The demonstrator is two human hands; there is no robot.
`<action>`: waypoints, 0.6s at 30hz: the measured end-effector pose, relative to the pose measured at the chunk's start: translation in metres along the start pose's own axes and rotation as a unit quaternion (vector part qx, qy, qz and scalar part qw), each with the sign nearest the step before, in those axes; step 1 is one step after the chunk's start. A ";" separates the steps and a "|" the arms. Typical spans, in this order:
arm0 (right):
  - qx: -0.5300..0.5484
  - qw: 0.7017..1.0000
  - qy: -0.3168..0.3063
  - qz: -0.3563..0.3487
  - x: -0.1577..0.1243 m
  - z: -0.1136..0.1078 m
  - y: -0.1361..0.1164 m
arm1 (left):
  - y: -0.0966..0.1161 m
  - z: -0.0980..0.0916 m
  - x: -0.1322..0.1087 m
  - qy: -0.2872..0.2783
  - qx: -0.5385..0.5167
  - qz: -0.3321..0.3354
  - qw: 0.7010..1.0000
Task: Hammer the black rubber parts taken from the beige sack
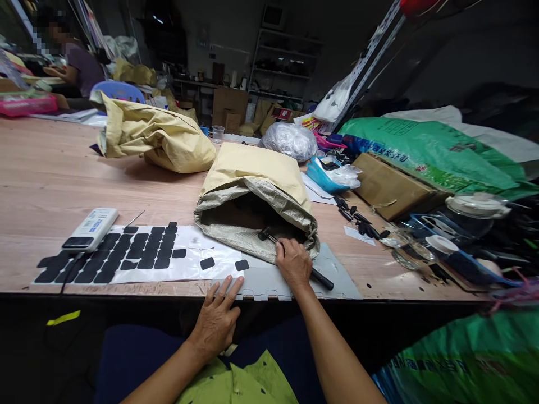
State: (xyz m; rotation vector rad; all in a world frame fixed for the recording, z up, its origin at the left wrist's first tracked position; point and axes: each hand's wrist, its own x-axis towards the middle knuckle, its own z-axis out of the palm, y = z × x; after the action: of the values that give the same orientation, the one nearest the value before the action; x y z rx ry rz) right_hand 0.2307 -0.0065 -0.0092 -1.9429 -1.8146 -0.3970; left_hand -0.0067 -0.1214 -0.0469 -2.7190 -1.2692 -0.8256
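My right hand (pixel 292 261) is closed round a metal rod with a black end (pixel 264 233) and a black handle (pixel 322 279). It is at the mouth of a tan woven sack (pixel 256 163), which lies with its opening toward me; the inside is dark. My left hand (pixel 221 314) rests at the table's front edge with its fingers spread and nothing held. Beyond its fingertips lie a grey sheet (pixel 263 280) and a white backing sheet (pixel 223 255) bearing rows of black rounded-square pads (pixel 143 247). One loose-looking pad (pixel 242 265) is nearest those fingertips.
A white electronic device (pixel 90 230) with a cable stands at left. Another tan sack (pixel 164 134) lies behind it. At right are small black parts (pixel 362 221), a cardboard box (pixel 396 185), a lidded clear jar (pixel 474 213) and green sacks (pixel 442 148). A person (pixel 80 64) sits far left.
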 end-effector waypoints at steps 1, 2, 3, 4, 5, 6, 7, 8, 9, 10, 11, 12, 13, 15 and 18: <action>0.000 1.000 0.000 0.001 0.000 0.000 0.000 | 0.000 0.001 0.000 0.004 0.001 -0.001 1.000; 0.000 1.000 0.000 0.003 0.000 0.000 0.000 | 0.000 0.003 0.000 0.009 0.002 -0.002 1.000; -0.001 1.000 -0.002 0.004 0.000 0.000 0.000 | -0.001 0.005 -0.001 0.016 0.003 -0.003 1.000; -0.002 1.000 -0.003 0.006 0.000 0.000 0.000 | -0.001 0.008 -0.001 0.025 0.006 -0.005 1.000; -0.002 1.000 -0.005 0.006 0.000 -0.001 0.000 | -0.001 0.011 -0.002 0.037 0.009 -0.006 0.999; -0.003 1.000 -0.007 0.007 0.000 -0.001 0.000 | 0.000 0.013 -0.002 0.050 0.012 -0.008 0.999; -0.002 1.000 -0.008 0.007 0.000 -0.001 0.000 | 0.000 0.016 -0.002 0.063 0.016 -0.010 0.998; -0.001 1.000 -0.008 0.007 0.000 -0.001 0.000 | 0.000 0.018 -0.002 0.073 0.019 -0.012 0.997; 0.001 1.000 -0.006 0.007 0.000 -0.002 0.000 | 0.001 0.019 -0.002 0.080 0.021 -0.013 0.996; 0.002 1.000 -0.003 0.006 0.000 -0.001 0.000 | 0.001 0.020 -0.002 0.084 0.023 -0.015 0.996; 0.003 1.000 -0.001 0.005 0.000 -0.001 0.000 | 0.001 0.020 -0.001 0.086 0.025 -0.015 0.996; 0.003 1.000 0.001 0.005 0.000 -0.001 0.000 | 0.000 0.021 -0.001 0.087 0.026 -0.015 0.996; 0.003 1.000 0.003 0.005 0.000 -0.001 0.000 | 0.000 0.021 -0.001 0.087 0.026 -0.014 0.996; 0.004 1.000 0.003 0.006 -0.001 0.000 0.000 | -0.001 0.021 -0.001 0.088 0.025 -0.012 0.996; 0.006 1.000 0.001 0.006 -0.001 0.000 0.000 | 0.002 0.018 -0.002 0.090 0.012 -0.013 0.996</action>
State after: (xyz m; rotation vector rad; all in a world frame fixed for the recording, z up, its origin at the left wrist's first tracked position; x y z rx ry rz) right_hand 0.2307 -0.0070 -0.0094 -1.9441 -1.7986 -0.3837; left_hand 0.0018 -0.1193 -0.0629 -2.5466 -1.2704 -1.0234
